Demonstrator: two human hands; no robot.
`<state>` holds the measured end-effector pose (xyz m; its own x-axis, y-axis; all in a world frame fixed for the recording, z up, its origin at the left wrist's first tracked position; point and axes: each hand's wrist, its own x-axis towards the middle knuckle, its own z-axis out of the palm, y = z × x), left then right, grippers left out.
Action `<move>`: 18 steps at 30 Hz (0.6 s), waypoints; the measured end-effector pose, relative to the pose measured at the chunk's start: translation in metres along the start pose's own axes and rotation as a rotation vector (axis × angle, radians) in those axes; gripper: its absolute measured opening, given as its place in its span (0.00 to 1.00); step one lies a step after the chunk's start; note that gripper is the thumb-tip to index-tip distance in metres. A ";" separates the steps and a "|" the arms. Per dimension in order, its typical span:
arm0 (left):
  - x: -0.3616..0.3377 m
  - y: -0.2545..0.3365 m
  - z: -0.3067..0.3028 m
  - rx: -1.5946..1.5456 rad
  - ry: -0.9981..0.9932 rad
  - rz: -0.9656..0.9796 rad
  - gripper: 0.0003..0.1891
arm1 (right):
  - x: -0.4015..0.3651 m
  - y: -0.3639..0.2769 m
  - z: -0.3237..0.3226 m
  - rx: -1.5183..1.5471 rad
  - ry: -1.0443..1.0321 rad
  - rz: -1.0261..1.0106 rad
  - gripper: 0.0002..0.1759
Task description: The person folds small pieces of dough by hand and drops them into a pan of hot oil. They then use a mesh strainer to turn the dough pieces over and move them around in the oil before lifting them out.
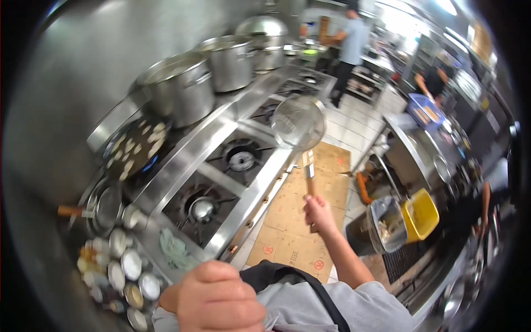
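My right hand (319,213) is wrapped round the wooden handle of a round mesh strainer (298,123). The strainer's wide bowl is held out ahead, over the stove's front edge and the floor. My left hand (221,296) is a closed fist close to the camera, in front of my chest; whatever it holds, if anything, is hidden. To the left, a wide pan of dark oil (135,146) with several pale pieces in it sits over a blue flame. A second strainer (105,207) with a wooden handle lies near the pan.
The steel stove (221,166) with several burners runs along the left wall. Large pots (180,91) stand behind it. Jars and containers (131,264) crowd the lower left. Flattened cardboard (298,221) covers the floor. A bin (387,221) and yellow tub (421,216) stand right. Other people work beyond.
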<state>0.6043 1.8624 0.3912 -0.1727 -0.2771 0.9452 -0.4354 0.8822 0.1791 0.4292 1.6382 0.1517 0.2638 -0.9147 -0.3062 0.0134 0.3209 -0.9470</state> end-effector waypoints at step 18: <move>-0.144 0.313 -0.443 3.070 0.010 -0.255 0.29 | 0.021 -0.084 0.229 -0.243 -0.497 -0.459 0.14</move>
<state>0.8846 2.3469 0.4317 -0.0252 -0.2092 0.9775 0.3798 -0.9065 -0.1843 0.6547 1.6488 0.2470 0.6917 -0.7057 0.1534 0.0282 -0.1858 -0.9822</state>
